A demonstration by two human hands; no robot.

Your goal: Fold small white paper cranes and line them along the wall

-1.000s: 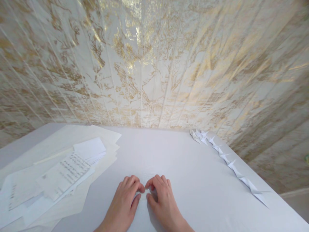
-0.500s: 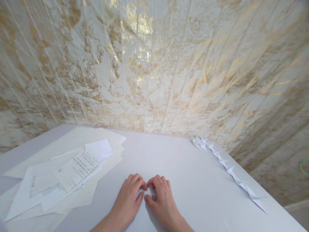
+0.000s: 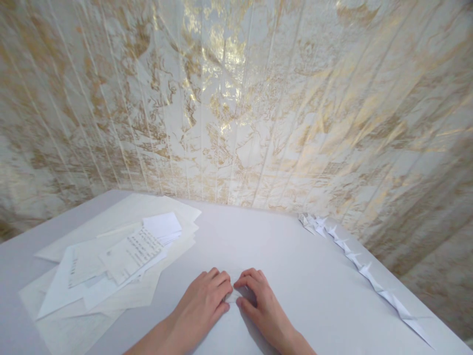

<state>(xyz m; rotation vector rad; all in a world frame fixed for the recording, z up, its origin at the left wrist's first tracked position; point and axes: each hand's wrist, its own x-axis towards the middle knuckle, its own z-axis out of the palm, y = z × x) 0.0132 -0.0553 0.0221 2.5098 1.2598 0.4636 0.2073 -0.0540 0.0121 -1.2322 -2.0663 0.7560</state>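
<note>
White paper (image 3: 232,297) lies between your left hand (image 3: 204,301) and right hand (image 3: 265,304), fingers curled; whether either grips it is unclear.

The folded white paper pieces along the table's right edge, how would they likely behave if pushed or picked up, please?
The folded pieces look like thin paper, so probably light; a nudge would likely slide them over the smooth-looking table. Their narrow, pointed tips might crease under a firm grip.

2 hands near each other | left hand (image 3: 207,301) palm down | right hand (image 3: 260,305) fingers curled
</note>
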